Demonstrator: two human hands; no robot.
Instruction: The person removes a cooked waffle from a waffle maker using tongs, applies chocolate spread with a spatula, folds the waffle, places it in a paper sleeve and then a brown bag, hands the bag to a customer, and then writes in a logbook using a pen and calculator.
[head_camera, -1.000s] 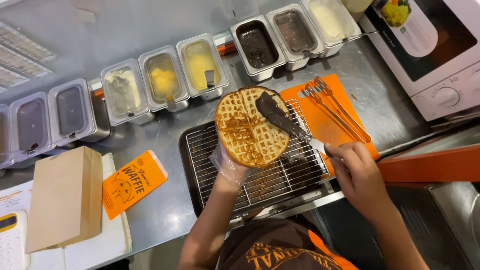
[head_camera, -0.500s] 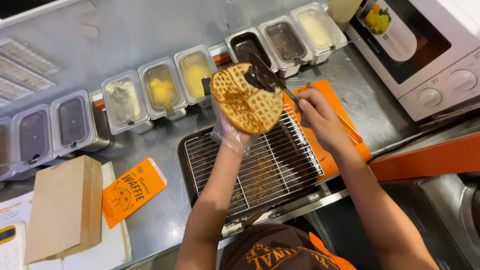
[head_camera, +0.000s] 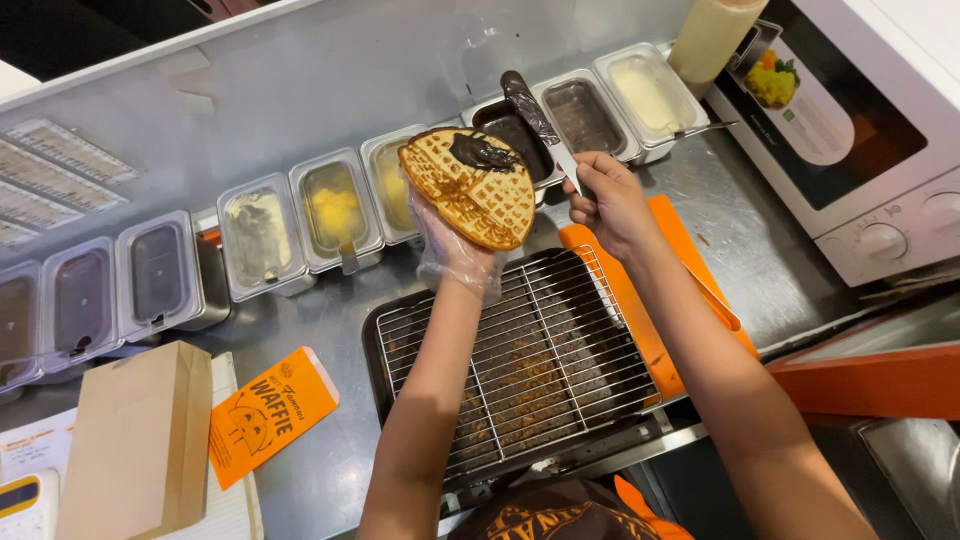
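The scene is viewed from one head-worn camera, aimed steeply down and close over the counter; both forearms are seen entering from the lower edge of the frame.

Waffle held up over the rack, dark spread going on.

I see my left hand, in a clear plastic glove, with its grip on a round golden waffle, tilted above the wire rack on the steel tabletop. A blob of dark chocolate spread sits on the waffle's upper edge. My bare right hand has its grip closed on a spreading knife, blade coated dark and raised over the chocolate tub. A row of topping tubs runs behind; an orange paper sleeve and a brown bag lie well to the left.
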